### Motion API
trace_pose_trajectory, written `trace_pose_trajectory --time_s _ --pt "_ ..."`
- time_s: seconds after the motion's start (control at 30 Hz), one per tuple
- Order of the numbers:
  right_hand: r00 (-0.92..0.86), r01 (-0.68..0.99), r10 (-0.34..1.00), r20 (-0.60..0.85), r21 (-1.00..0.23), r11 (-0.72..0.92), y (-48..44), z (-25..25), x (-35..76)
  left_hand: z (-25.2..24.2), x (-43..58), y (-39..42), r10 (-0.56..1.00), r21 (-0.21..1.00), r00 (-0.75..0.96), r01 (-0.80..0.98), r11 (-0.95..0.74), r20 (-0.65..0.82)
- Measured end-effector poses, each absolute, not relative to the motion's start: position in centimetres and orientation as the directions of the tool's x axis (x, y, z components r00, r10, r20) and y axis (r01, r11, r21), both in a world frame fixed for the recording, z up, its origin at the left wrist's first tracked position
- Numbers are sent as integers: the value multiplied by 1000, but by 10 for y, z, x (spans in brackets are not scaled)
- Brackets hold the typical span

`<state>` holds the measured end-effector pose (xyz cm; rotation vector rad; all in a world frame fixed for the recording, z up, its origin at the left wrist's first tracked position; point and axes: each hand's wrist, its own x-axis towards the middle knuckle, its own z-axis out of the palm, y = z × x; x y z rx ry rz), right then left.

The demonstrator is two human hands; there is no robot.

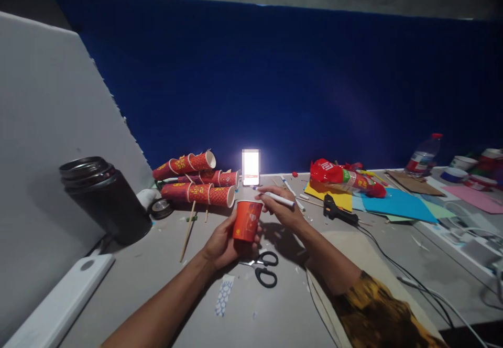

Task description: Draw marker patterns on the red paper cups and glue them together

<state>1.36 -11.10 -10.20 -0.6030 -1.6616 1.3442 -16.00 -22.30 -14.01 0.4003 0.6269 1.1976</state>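
My left hand (220, 243) is wrapped round an upright red paper cup (247, 221) held just above the grey table (157, 285). My right hand (281, 209) is closed on a white marker pen (277, 197), held level beside the cup's rim, tip toward the cup. Black-handled scissors (263, 268) lie on the table right under the cup. A small patterned paper strip (223, 295) lies nearer to me.
Stacks of red paper cups (196, 180) lie on their sides behind, beside a lit phone (250, 167). A black flask (104, 196) stands at left. A glue gun (338, 211) with cable, coloured paper sheets (396, 204), a red packet (341, 177) and a bottle (424, 156) are at right.
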Motion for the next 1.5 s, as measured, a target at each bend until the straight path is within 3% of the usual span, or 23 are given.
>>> trace_pose_trajectory --time_s 0.13,0.2,0.43,0.63,0.83,1.0,1.17,1.37,1.5 --pt "-270 -210 893 360 -927 310 -109 -97 17 -139 -165 -223 950 544 205 -782 304 -237" --pt "-243 -210 891 384 -917 339 -113 -94 18 -140 -167 -222 956 527 169 -804 274 -240" --pt "-343 -19 817 463 -873 487 -133 -92 14 -145 -167 -220 977 552 96 -812 188 -191" --pt "-334 31 801 497 -843 536 -131 -93 12 -145 -164 -223 969 553 95 -806 209 -227" --pt "-446 12 800 402 -891 454 -134 -90 12 -147 -166 -221 974 554 100 -809 198 -203" --pt "-351 4 818 456 -873 488 -135 -92 11 -148 -164 -222 970 545 104 -812 210 -218" --pt "-446 39 821 355 -910 414 -132 -95 15 -149 -164 -221 972 530 108 -823 204 -207" --pt "-347 -18 836 426 -894 448 -129 -95 14 -150 -162 -222 968 527 93 -824 207 -235" --pt "-414 7 830 373 -911 413 -131 -95 13 -151 -160 -222 972 518 108 -831 203 -207"
